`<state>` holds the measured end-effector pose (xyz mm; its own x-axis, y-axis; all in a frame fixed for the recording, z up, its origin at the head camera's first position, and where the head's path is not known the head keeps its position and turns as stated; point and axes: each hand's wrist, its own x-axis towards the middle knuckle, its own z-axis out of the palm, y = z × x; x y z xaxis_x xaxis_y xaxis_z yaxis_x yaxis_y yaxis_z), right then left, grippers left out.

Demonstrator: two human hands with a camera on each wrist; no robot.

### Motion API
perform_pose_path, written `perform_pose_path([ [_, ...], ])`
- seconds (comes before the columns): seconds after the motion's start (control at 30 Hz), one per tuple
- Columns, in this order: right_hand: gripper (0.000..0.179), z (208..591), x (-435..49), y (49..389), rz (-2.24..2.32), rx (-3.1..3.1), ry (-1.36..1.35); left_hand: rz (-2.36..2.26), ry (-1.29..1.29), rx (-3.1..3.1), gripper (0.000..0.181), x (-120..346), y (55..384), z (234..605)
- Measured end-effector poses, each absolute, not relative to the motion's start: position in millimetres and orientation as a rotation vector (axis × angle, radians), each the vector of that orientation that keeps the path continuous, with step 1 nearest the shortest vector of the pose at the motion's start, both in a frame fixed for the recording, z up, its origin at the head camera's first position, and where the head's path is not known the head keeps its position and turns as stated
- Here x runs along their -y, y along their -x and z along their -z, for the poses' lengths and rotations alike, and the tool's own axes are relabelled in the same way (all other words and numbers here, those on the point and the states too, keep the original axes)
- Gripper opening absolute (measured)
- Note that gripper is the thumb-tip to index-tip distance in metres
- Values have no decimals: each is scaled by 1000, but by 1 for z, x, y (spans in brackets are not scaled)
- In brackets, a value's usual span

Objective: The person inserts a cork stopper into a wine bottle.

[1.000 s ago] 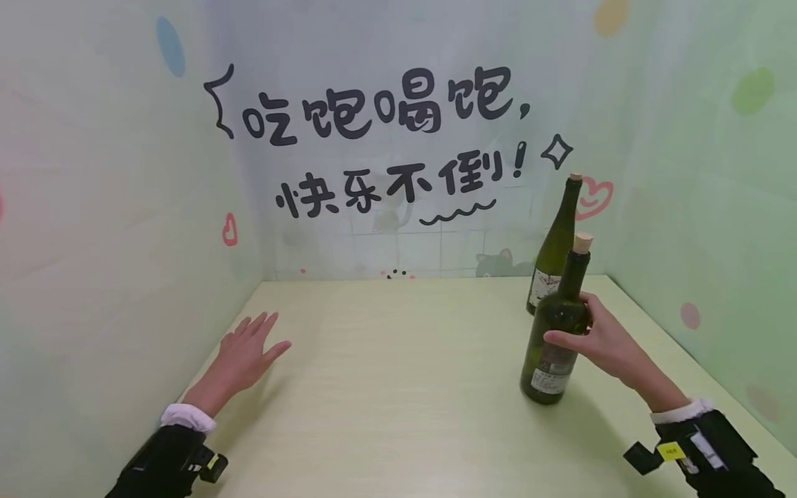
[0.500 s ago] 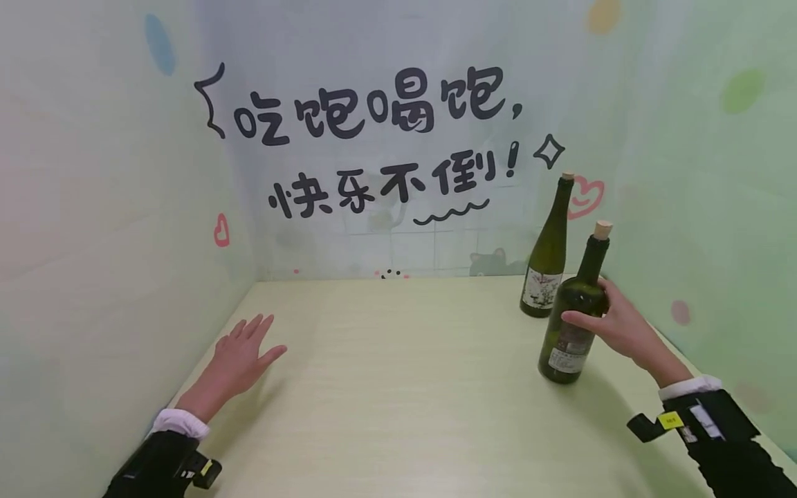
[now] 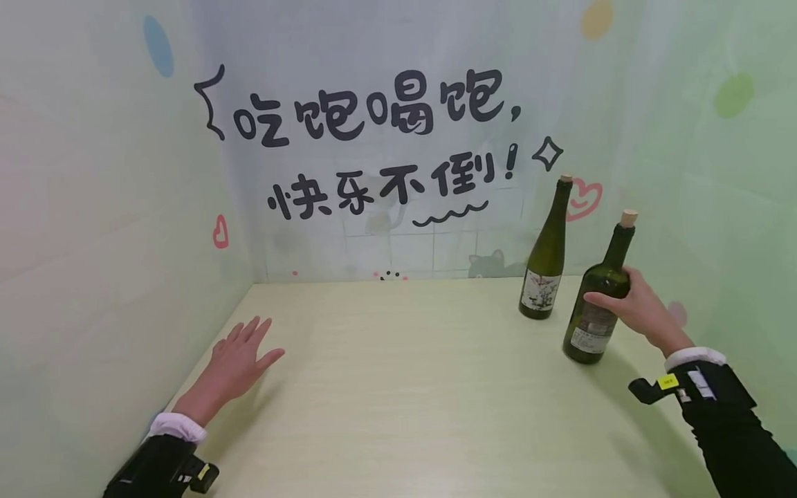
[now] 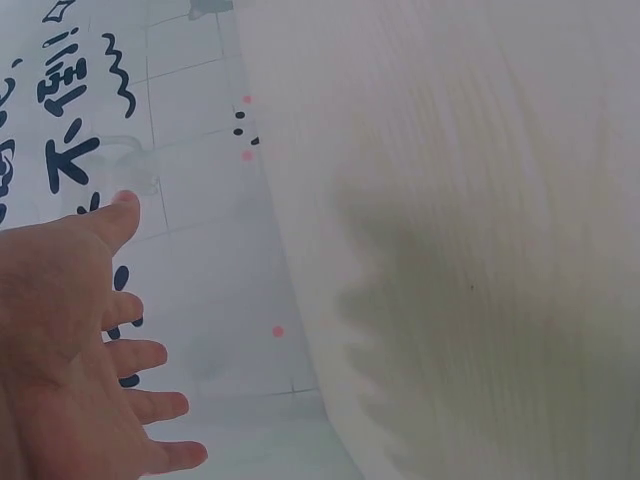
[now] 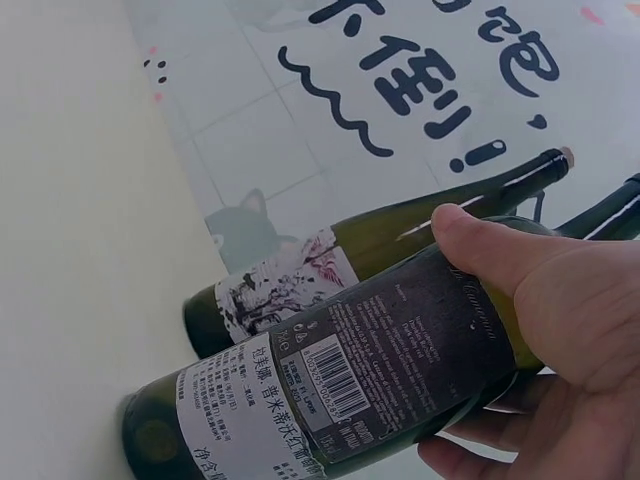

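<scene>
My right hand point(image 3: 641, 308) grips a dark green wine bottle point(image 3: 591, 315) around its upper body, thumb across the front. The bottle leans a little to the right and has a cork in its neck. In the right wrist view its dark back label point(image 5: 390, 350) and a white label with a barcode face the camera. Just left of it and farther back, a slimmer green bottle point(image 3: 544, 259) with a floral white label stands upright on the table. My left hand point(image 3: 236, 363) hovers over the left side of the table, fingers spread, holding nothing.
The pale wooden table point(image 3: 398, 387) is enclosed by a printed back wall point(image 3: 373, 41) with black lettering, plus a left wall point(image 3: 112, 242) and a right wall point(image 3: 722, 228). The slimmer bottle stands near the table's back right corner.
My right hand has carried the gripped wine bottle to the right and farther back, so it no longer overlaps the slimmer bottle in the head view. My left hand stays nearly still.
</scene>
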<state>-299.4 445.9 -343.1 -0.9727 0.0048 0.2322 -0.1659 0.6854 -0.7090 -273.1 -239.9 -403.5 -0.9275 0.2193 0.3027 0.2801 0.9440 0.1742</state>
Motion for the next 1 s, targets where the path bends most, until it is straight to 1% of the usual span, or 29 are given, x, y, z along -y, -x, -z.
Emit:
perform_pose_path([
  [0.47,107,345,-465,320,-1163,2649,5,302,375,2816,77,241,274,404],
  [0.83,116,349,-473,333,-1097,2636,188,291,376,2826,78,243,273,407],
  [1.0,117,353,-473,336,-1047,2570,258,295,378,2828,77,244,273,407],
])
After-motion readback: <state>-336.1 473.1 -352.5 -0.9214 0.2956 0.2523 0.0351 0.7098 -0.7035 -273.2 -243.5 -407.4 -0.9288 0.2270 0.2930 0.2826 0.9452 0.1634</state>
